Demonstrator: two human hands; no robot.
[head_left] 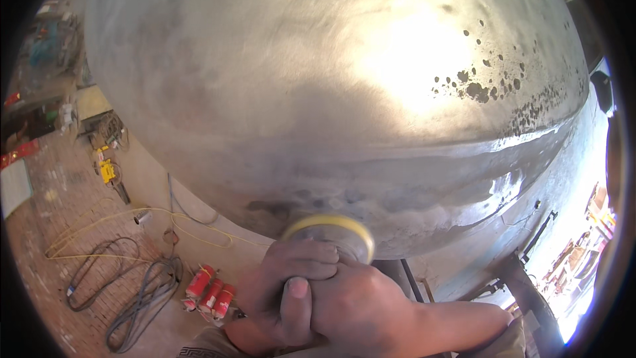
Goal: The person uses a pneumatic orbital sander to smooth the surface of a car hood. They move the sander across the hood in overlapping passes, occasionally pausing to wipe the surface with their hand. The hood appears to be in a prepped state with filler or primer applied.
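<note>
A large rounded metal surface (pixel 265 59) fills most of the view, bright with glare at the upper right and speckled with dark spots there and along its lower band. Against its lower part sits a round power tool with a yellow-rimmed head (pixel 331 229). My left hand (pixel 288 278) and my right hand (pixel 358 301) are closed together on that tool, fingers bunched over its body. Their overlapping fingers and palms hide most of it.
Red cylinders (pixel 205 292) lie at lower left beside coiled dark cables (pixel 146 292) and a thin yellow hose (pixel 73 242) on brick flooring. A yellow tool (pixel 106 169) lies farther back. Dark metal supports (pixel 530 295) stand at lower right.
</note>
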